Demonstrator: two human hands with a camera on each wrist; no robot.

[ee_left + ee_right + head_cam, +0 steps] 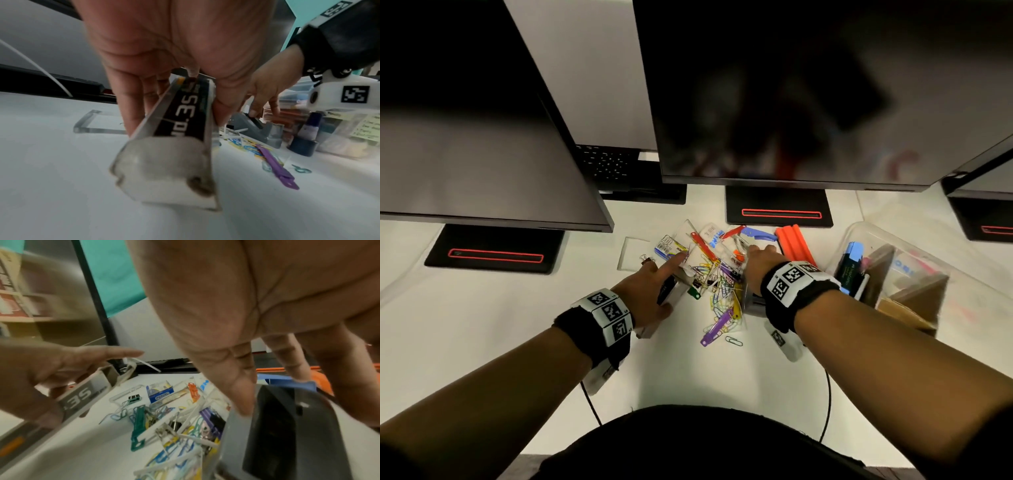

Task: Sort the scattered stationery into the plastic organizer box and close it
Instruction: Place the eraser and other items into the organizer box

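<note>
My left hand point(652, 286) grips a long clear case with a black label point(182, 120) by its sides, index finger stretched forward, left of the pile. Scattered stationery point(717, 284) lies mid-desk: coloured paper clips, binder clips, a purple clip point(717, 327), a staple box point(160, 393). My right hand point(760, 262) reaches down over a grey stapler point(277, 426), thumb on one side and fingers on the other. The clear plastic organizer box point(914, 246) stands open at the right, holding a blue-capped marker point(851, 270) and cardboard pieces.
Three dark monitors on black stands point(779, 205) line the back of the white desk. An orange block point(796, 245) and a blue-handled tool point(760, 234) lie behind the pile. A square clear lid point(633, 253) lies to the left. Black cables point(827, 404) hang at the front edge.
</note>
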